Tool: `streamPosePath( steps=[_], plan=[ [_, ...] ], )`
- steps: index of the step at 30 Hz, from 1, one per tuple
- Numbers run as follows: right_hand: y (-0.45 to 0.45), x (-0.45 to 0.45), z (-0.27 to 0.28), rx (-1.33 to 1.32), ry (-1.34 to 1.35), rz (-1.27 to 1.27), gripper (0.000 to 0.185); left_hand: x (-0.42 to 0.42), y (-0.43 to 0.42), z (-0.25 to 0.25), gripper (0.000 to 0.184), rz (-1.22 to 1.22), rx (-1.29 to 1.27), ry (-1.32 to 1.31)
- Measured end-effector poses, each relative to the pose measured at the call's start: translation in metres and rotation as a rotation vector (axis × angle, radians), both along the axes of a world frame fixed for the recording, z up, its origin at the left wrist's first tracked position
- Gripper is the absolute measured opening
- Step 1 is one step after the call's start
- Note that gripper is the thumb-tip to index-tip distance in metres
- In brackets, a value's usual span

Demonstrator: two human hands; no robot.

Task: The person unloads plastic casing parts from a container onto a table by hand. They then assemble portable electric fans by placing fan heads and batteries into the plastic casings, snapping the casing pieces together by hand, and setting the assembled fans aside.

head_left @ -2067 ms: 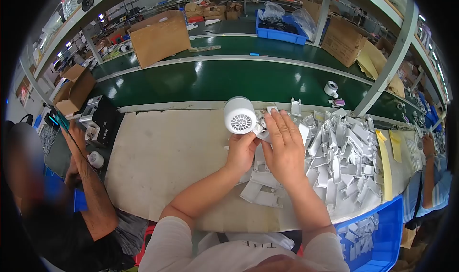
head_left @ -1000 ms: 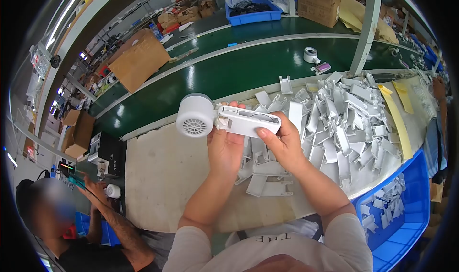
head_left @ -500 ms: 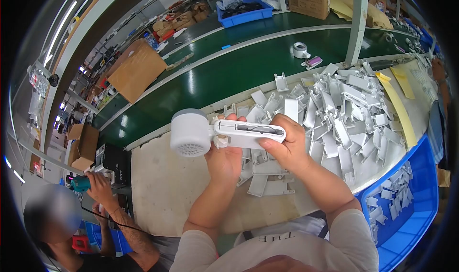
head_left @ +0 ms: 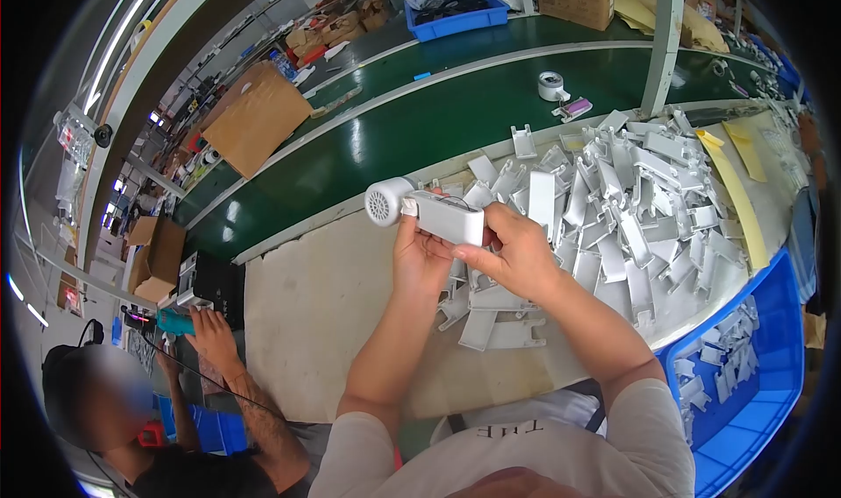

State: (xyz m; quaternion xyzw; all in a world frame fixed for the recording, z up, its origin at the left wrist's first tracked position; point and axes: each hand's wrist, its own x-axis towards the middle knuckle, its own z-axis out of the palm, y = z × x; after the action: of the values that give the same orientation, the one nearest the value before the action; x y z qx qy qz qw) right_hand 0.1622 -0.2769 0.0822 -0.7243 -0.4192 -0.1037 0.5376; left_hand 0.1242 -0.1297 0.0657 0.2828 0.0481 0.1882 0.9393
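A white device with a round grilled head (head_left: 387, 202) and a long white handle (head_left: 449, 218) is held up over the bench. My left hand (head_left: 422, 257) is closed around the handle's end near the head, with its fingers behind and below. My right hand (head_left: 517, 248) grips the far end of the handle between thumb and fingers. A thin dark wire shows along the handle's upper edge. Just right of my hands lies a heap of white plastic parts (head_left: 632, 235).
A blue bin (head_left: 753, 410) with white parts stands at the lower right. Behind the bench runs a green conveyor (head_left: 350, 152) carrying a round white piece (head_left: 551, 86). A co-worker at the left holds a teal power tool (head_left: 175, 322). A metal post (head_left: 663, 51) rises behind the heap.
Over the last half second the device has turned, so its grille faces left and the handle's smooth side shows more. The co-worker's teal tool has moved right. Earlier, my right hand lay open over the device.
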Motion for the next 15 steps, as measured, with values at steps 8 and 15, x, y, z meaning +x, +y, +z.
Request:
streamPosePath(
  steps=[8,15],
  plan=[
    [-0.003,0.003,0.006,-0.108,0.26,-0.021,0.045,-0.002,0.006,0.001,0.032,0.028,0.092,-0.04],
    [-0.028,0.044,0.012,-0.4,-0.208,-0.031,0.024,-0.027,0.116,0.007,0.034,0.225,1.374,0.409]
  ],
)
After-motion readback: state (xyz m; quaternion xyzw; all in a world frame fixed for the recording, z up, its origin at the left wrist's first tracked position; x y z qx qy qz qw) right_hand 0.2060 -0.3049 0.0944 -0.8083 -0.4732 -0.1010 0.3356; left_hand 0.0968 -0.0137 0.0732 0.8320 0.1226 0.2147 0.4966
